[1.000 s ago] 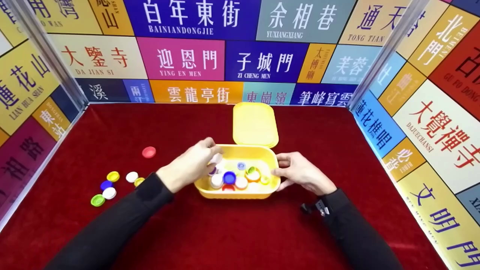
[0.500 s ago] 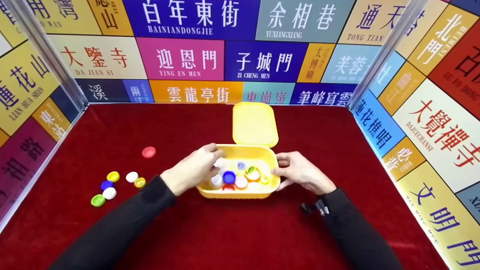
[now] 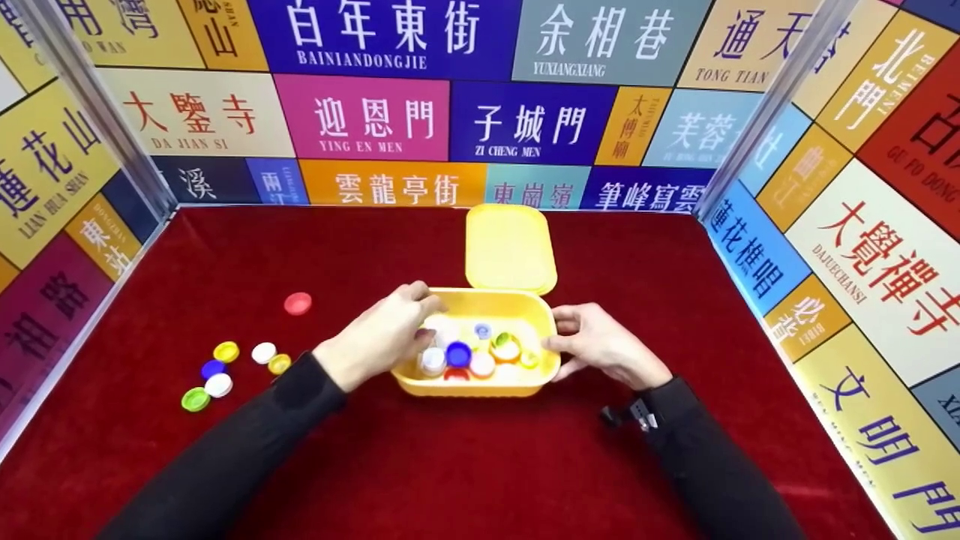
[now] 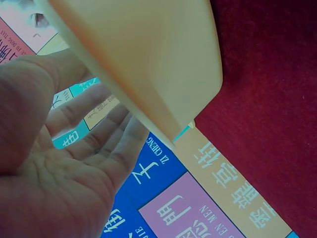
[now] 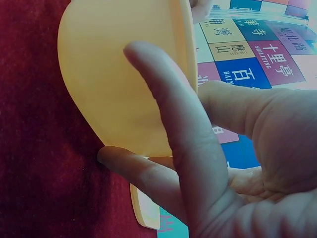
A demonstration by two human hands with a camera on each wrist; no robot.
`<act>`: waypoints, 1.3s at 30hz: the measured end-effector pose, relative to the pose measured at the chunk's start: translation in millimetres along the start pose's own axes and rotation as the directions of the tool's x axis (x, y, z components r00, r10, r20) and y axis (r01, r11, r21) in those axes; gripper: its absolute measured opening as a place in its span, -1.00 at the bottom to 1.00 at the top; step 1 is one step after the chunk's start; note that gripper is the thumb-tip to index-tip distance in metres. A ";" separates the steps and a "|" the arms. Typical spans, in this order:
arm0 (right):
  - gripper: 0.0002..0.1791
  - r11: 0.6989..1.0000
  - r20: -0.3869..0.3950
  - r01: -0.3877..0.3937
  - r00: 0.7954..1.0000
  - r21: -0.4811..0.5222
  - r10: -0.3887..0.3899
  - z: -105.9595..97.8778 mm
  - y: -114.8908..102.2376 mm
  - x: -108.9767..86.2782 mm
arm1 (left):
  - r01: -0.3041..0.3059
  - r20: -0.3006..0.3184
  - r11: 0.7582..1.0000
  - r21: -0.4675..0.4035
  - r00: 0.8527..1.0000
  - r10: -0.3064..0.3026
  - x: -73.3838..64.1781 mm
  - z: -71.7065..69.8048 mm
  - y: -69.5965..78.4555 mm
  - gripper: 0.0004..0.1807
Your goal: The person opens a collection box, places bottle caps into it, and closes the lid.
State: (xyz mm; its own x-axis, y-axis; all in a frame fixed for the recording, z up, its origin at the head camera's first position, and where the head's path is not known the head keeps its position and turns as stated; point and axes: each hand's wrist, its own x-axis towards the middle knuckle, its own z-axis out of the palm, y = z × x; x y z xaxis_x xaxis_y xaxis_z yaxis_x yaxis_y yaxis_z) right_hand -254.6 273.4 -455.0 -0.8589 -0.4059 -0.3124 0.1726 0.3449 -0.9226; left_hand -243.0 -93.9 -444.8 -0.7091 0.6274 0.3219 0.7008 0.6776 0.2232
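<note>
A yellow plastic box (image 3: 469,390) stands at the middle of the red cloth. Several bottle caps lie in it, among them a blue cap (image 3: 459,355), a white cap (image 3: 433,361) and a pale pink cap (image 3: 482,365). My left hand (image 3: 390,330) reaches over the box's left end, fingertips inside. In the left wrist view the box wall (image 4: 163,54) hides those fingertips, so whether they pinch a cap cannot be seen. My right hand (image 3: 607,345) holds the box's right end, with the thumb (image 5: 163,84) along the outer wall and another finger low at its corner.
Behind the box lies its yellow lid (image 3: 510,247). To the left are loose caps: a red cap (image 3: 298,304) by itself, a green cap (image 3: 196,400), a blue cap (image 3: 213,370) and several white and yellow ones. Panels with printed lettering (image 3: 375,120) enclose the back and sides.
My left hand has shifted slightly at the box's left end, its fingers moving among the caps. A white cap seen at its fingertips earlier is no longer distinct. My right hand has stayed put.
</note>
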 end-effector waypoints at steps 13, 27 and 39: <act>-0.41 1.000 -0.003 -0.001 1.000 0.002 0.001 1.8 0.6 1.4 | 0.056 -0.074 0.998 0.017 0.996 -0.054 -5.8 -11.5 -12.9 -0.63; -0.41 1.000 -0.007 -0.004 1.000 0.008 0.004 1.4 0.9 2.5 | 0.217 -0.130 0.976 0.006 0.968 -0.214 -22.7 -30.6 -51.4 -0.54; -0.44 1.000 -0.010 -0.003 1.000 -0.004 0.003 -0.5 1.0 1.3 | 0.365 -0.071 0.931 -0.005 0.928 -0.365 -59.0 -35.2 -91.1 -0.50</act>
State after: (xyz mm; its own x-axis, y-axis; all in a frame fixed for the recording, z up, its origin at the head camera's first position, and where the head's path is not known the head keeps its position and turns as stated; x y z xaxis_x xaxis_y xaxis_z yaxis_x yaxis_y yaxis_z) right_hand -255.8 273.7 -456.2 -0.8631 -0.3963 -0.3130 0.1732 0.3499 -0.9206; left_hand -262.2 -206.2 -451.7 -0.9083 0.3079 0.2830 0.3937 0.8580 0.3299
